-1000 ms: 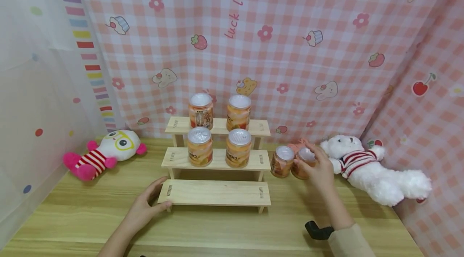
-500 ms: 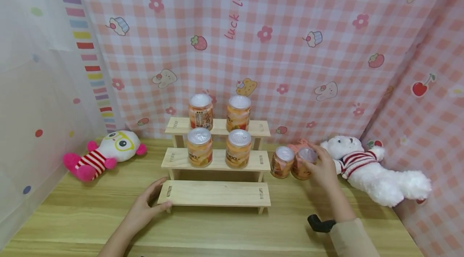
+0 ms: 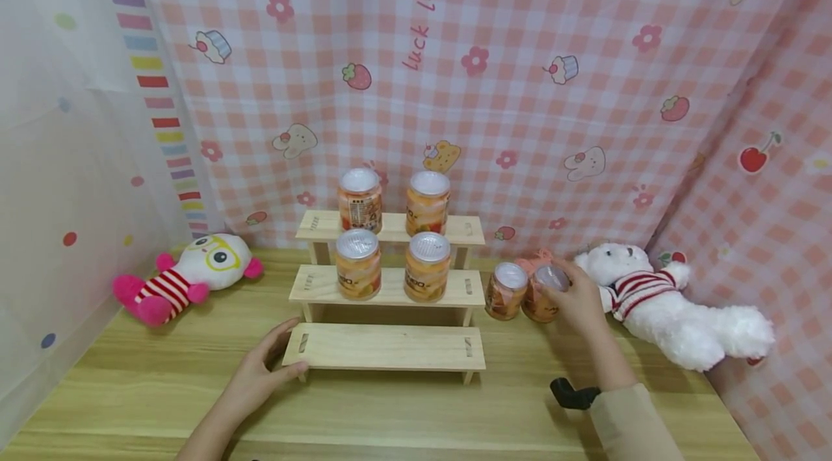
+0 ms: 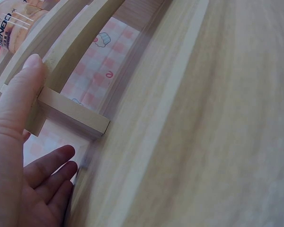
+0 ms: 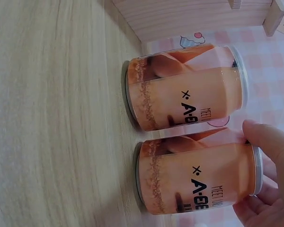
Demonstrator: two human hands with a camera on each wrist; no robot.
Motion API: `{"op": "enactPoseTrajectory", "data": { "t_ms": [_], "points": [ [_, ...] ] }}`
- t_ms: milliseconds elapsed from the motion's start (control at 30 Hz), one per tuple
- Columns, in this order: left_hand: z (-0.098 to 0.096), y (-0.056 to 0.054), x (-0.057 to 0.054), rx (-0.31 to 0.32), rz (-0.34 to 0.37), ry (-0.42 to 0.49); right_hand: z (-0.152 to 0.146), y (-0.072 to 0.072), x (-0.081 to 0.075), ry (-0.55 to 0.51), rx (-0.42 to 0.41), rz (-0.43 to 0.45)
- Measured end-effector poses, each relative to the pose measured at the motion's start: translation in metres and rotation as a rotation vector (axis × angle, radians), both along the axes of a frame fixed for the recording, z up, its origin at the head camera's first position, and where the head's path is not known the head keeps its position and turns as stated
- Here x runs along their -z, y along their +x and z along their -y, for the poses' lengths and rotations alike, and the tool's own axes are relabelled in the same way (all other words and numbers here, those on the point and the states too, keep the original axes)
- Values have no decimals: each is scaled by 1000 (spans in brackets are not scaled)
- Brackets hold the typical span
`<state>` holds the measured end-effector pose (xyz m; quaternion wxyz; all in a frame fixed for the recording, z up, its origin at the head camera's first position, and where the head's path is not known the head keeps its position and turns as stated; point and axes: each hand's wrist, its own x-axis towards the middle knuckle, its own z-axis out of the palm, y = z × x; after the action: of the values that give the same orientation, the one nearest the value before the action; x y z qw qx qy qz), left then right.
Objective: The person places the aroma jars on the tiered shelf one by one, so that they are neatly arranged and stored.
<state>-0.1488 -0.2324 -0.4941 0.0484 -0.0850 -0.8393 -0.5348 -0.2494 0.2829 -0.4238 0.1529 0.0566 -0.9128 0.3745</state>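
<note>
My left hand (image 3: 263, 367) holds the left end of the lowest step of a three-step wooden shelf (image 3: 390, 347). Its thumb lies on the step's front corner, while the other fingers (image 4: 52, 172) reach behind the end. To the shelf's right, my right hand (image 3: 581, 302) grips the top of an orange-labelled can (image 5: 196, 177), thumb on the near side and fingertips round the far side. This can stands upright on the table, close beside a matching can (image 5: 184, 90). Both have silver lids.
Two cans stand on the top step, one of them a can (image 3: 360, 204) with its text panel forward. Two more, including a can (image 3: 427, 269), are on the middle step. A pink-white plush (image 3: 188, 277) lies left, a white plush bear (image 3: 656, 298) right.
My right hand has shifted slightly right and down around the top of the can, so more of its lid shows. The left hand and the shelf have stayed put.
</note>
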Motion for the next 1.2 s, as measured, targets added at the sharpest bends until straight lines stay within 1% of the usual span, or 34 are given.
{"op": "enactPoseTrajectory", "data": {
  "t_ms": [167, 400, 733, 967, 1200],
  "points": [
    [0, -1, 1, -1, -1, -7, 1, 0, 1, -17, 16, -14],
    [0, -2, 1, -7, 2, -8, 3, 3, 4, -19, 39, -86],
    [0, -1, 1, -2, 0, 10, 8, 15, 1, 10, 93, -122],
    [0, -1, 2, -7, 2, -5, 15, 29, -10, 4, 130, -183],
    [1, -1, 3, 2, -7, 14, 21, 46, -27, 11, 133, -164]
  ]
}}
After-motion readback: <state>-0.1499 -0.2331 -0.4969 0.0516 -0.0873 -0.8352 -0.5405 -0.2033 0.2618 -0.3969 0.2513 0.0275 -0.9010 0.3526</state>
